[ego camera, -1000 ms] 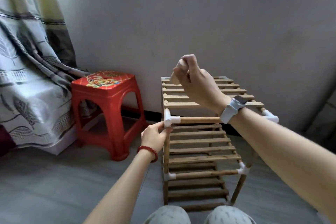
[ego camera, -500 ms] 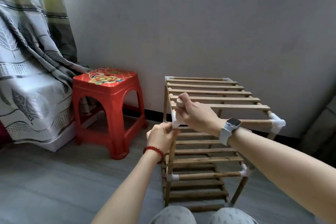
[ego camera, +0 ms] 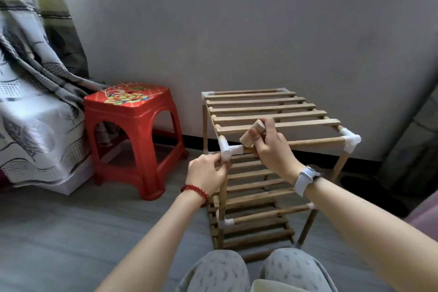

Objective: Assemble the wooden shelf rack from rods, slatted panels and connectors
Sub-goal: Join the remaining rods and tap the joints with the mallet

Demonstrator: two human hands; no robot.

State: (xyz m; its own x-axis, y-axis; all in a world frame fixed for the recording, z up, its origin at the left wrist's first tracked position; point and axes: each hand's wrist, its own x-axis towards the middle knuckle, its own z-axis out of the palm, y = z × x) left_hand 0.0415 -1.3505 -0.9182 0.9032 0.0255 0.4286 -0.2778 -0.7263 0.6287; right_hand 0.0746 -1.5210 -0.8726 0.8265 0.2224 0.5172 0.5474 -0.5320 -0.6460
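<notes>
The wooden shelf rack (ego camera: 272, 111) stands on the floor against the wall, with three slatted tiers joined by rods and white connectors. My left hand (ego camera: 206, 174) grips the near-left upright rod just under the top near-left white connector (ego camera: 226, 149). My right hand (ego camera: 270, 147) holds a short wooden block (ego camera: 252, 134) tilted beside that connector, over the top front rod (ego camera: 315, 142). Another white connector (ego camera: 350, 141) caps the top near-right corner.
A red plastic stool (ego camera: 132, 111) stands left of the rack. A patterned curtain (ego camera: 30, 92) hangs at far left. The grey wall runs close behind the rack. My knees (ego camera: 256, 270) are at the bottom, near the rack's front.
My right hand came down from above the top panel with the wooden block and now sits at the near-left connector. My left hand kept its grip on the upright rod.
</notes>
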